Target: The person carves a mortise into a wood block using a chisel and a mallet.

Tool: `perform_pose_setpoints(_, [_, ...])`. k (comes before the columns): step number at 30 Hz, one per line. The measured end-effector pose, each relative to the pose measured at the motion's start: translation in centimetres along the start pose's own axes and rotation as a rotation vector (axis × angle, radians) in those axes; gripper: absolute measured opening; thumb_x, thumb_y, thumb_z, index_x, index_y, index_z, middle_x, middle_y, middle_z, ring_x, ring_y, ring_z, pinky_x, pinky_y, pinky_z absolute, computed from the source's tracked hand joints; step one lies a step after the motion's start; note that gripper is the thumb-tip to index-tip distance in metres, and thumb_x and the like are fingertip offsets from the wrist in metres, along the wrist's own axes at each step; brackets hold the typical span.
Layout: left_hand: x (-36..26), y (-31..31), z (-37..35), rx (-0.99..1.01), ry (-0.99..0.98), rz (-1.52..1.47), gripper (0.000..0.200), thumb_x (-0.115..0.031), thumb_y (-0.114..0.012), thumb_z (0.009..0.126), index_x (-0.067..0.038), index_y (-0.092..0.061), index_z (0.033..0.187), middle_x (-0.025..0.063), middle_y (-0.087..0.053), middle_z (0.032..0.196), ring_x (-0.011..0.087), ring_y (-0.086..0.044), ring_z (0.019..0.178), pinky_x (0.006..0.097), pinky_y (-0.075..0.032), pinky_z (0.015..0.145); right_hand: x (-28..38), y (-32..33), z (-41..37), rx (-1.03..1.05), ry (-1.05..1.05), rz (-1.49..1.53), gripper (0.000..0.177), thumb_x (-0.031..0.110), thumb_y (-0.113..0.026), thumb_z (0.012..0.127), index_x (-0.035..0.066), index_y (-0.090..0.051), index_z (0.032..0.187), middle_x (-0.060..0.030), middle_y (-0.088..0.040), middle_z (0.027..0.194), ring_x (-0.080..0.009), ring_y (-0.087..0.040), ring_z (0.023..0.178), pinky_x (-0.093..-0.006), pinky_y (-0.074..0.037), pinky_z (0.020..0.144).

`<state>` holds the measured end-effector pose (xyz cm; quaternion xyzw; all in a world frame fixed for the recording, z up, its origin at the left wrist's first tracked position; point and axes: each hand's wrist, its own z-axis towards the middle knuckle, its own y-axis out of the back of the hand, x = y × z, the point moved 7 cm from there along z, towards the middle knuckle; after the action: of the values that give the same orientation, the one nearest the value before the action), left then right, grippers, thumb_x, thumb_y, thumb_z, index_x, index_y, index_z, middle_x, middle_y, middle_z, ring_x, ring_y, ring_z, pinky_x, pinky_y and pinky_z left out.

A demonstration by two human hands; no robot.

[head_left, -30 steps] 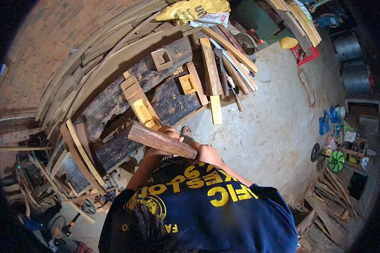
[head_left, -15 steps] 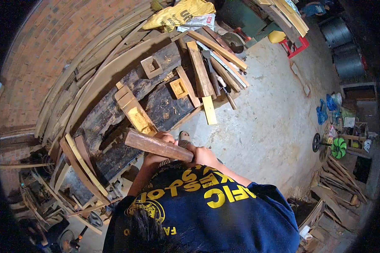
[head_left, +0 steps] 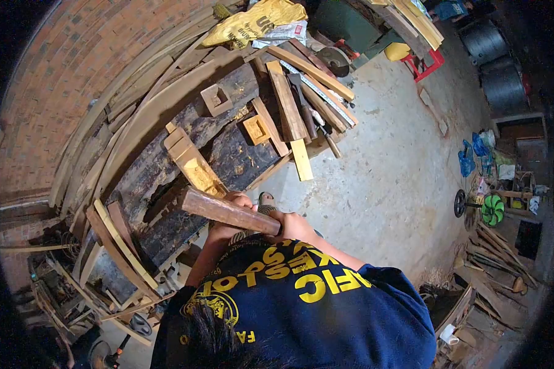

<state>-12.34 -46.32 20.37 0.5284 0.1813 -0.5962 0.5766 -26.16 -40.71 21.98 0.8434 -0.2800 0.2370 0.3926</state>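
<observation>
Clock face centred on the tapered brown wooden block (head_left: 231,212), twelve at the top of the view. Very little changed over the last second: a slight slip of the whole scene toward nine o'clock, most likely from a small turn of the head. Block still held up in front of the navy shirt (head_left: 326,313), broad end between nine and ten, narrower end between three and four. Right hand (head_left: 294,226) at that narrower end, fingers curled closed around it. Left hand (head_left: 239,199) at one o'clock, just past the far edge, partly hidden by the block; how far open, and with hold of what, impossible to tell. On the dark table (head_left: 245,165), no shift made out: long hollowed wooden piece (head_left: 181,147) near at eleven, contact with left hand unclear; small square hollowed block (head_left: 256,131) just past twelve; paler hollowed block (head_left: 215,100) farther out at twelve; dark chisel-like tool (head_left: 304,106) toward one. Hence no new stage to read in the work; judged a steady hold.
</observation>
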Motion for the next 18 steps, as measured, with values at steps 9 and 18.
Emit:
perform_pose_setpoints(9, [2.5, -1.5, -1.0, 0.113, 0.241, -0.033, 0.025, -0.021, -0.066, 0.077, -0.009, -0.046, 0.067, 0.0066, -0.049, 0.066, 0.0218, -0.050, 0.066, 0.0361, -0.040, 0.062, -0.8, 0.4, -0.3, -0.068, 0.047, 0.119, 0.036, 0.025, -0.069, 0.067, 0.008, -0.058, 0.096, -0.0198, -0.061, 0.077, -0.0365, -0.060, 0.076, -0.0402, -0.047, 0.067])
perform_pose_setpoints(18, [-1.4, -0.6, 0.9, 0.016, -0.128, 0.160, 0.033, -0.014, -0.066, 0.068, -0.005, -0.057, 0.098, 0.0120, -0.059, 0.098, 0.0267, -0.055, 0.098, 0.0380, -0.043, 0.085, -5.0, 0.3, -0.8, -0.237, 0.351, 0.457, 0.043, 0.025, -0.077, 0.062, 0.000, -0.056, 0.090, -0.0137, -0.061, 0.073, -0.0197, -0.062, 0.070, -0.0315, -0.047, 0.064])
